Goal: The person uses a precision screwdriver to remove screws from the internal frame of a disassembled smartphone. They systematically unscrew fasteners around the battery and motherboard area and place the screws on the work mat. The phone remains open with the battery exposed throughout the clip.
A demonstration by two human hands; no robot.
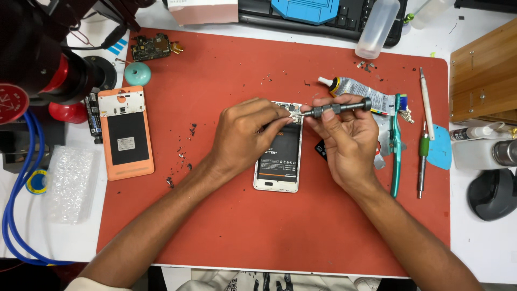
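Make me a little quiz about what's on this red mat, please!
1. True or false: the right hand holds a screwdriver.
2. What does the left hand rest on: A the opened phone, B the orange phone cover, C the teal toothbrush?
3. What colour is the mat?

Key: 1 true. 2 A. 3 red.

A black rectangular battery label with an orange stripe [281, 156] lies inside the opened white phone at the mat's centre. A small white label [126, 143] sits on the orange phone's black battery at left. A squeezed grey glue tube with printed label [362, 92] lies upper right; a pink-white box [203, 11] stands at top.
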